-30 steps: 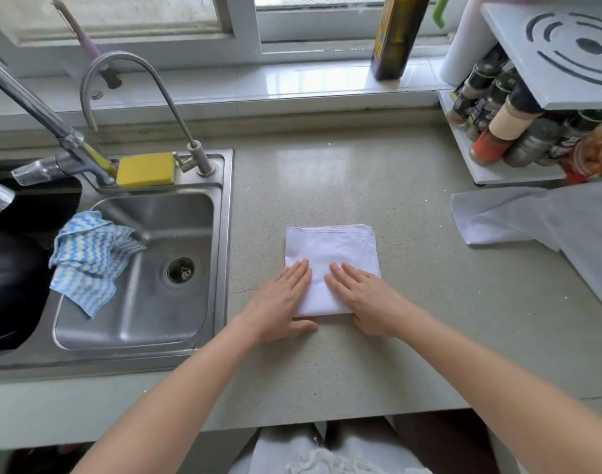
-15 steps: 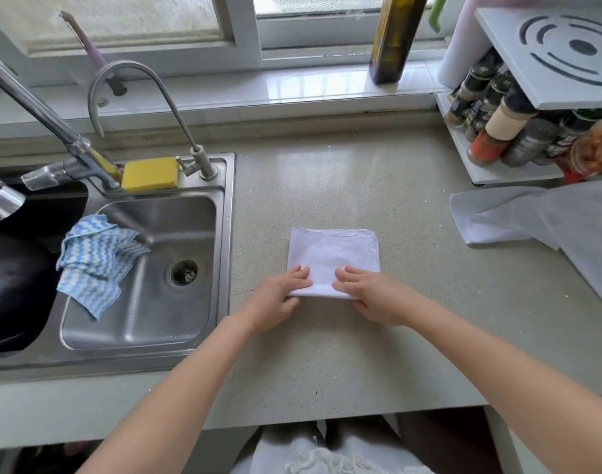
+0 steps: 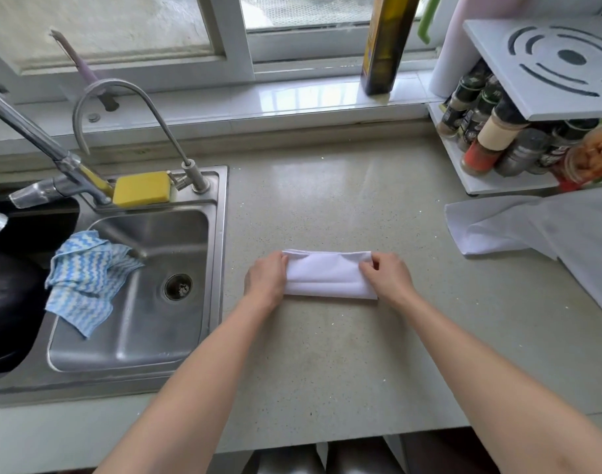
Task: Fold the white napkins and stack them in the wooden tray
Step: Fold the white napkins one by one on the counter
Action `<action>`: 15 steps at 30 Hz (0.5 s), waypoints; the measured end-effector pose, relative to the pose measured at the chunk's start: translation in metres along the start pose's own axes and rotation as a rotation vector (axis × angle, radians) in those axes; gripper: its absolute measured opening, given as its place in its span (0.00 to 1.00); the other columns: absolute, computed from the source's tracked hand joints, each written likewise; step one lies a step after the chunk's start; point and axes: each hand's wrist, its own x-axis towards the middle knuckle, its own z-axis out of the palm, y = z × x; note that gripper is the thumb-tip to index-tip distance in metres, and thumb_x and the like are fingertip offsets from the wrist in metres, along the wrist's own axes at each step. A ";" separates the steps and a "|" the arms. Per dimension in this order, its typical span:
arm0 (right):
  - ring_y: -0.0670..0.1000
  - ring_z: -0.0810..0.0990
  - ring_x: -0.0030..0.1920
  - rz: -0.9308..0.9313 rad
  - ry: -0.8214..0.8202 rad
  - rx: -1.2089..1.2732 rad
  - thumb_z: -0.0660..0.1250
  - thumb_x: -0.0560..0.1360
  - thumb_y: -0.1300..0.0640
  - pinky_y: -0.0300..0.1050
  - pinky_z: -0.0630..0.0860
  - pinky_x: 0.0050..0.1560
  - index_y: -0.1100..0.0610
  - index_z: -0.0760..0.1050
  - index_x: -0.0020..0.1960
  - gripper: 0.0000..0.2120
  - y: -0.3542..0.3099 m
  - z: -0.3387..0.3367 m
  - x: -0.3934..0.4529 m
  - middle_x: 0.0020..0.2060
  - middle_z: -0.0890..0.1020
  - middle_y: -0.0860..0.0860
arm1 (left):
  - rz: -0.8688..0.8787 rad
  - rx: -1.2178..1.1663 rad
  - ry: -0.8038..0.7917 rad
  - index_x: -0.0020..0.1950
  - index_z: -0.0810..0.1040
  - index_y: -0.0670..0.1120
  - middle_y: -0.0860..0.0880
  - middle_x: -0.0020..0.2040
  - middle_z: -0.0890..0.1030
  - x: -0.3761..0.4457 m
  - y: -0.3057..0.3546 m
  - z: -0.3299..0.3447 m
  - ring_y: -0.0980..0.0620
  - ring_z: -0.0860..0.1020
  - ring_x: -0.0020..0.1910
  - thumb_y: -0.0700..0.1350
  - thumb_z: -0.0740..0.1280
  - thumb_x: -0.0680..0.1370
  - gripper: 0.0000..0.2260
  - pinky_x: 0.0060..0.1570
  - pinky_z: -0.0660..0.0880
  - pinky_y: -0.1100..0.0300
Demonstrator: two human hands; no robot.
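A white napkin [image 3: 328, 277] lies on the speckled counter [image 3: 327, 354], folded into a narrow horizontal strip. My left hand [image 3: 266, 280] grips its left end with the fingers curled over the top edge. At the right end, my right hand [image 3: 385, 278] pinches the upper corner. More unfolded white napkins [image 3: 539, 234] lie loose at the right of the counter. No wooden tray is in view.
A steel sink [image 3: 132, 302] sits to the left with a blue striped cloth [image 3: 84, 278], a yellow sponge [image 3: 142, 188] and two taps. A spice rack [image 3: 504, 148] stands at the back right. An oil bottle [image 3: 383, 46] stands on the window sill.
My hands lifted the napkin's near edge and carried it away from me onto the far edge, halving the square into a strip. The hands moved apart to its two ends.
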 end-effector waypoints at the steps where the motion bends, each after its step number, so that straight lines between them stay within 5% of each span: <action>1: 0.54 0.71 0.36 0.013 0.039 -0.015 0.61 0.77 0.57 0.45 0.60 0.34 0.55 0.63 0.31 0.17 0.000 0.004 0.000 0.31 0.72 0.54 | -0.019 0.007 0.007 0.52 0.74 0.41 0.38 0.51 0.79 0.002 0.000 0.002 0.39 0.76 0.49 0.48 0.50 0.84 0.16 0.45 0.69 0.51; 7: 0.62 0.77 0.50 0.056 0.119 -0.115 0.58 0.80 0.56 0.48 0.66 0.43 0.64 0.73 0.49 0.11 -0.005 0.018 -0.002 0.49 0.79 0.63 | -0.068 0.100 0.029 0.50 0.76 0.41 0.39 0.49 0.80 0.011 0.006 0.004 0.44 0.72 0.40 0.45 0.51 0.83 0.16 0.39 0.65 0.56; 15: 0.59 0.76 0.47 0.103 0.186 -0.030 0.59 0.79 0.58 0.44 0.63 0.41 0.61 0.69 0.49 0.06 -0.003 0.024 -0.005 0.47 0.79 0.60 | -0.071 0.152 0.063 0.52 0.76 0.41 0.39 0.49 0.80 0.017 0.006 0.010 0.40 0.78 0.47 0.49 0.53 0.83 0.16 0.40 0.67 0.55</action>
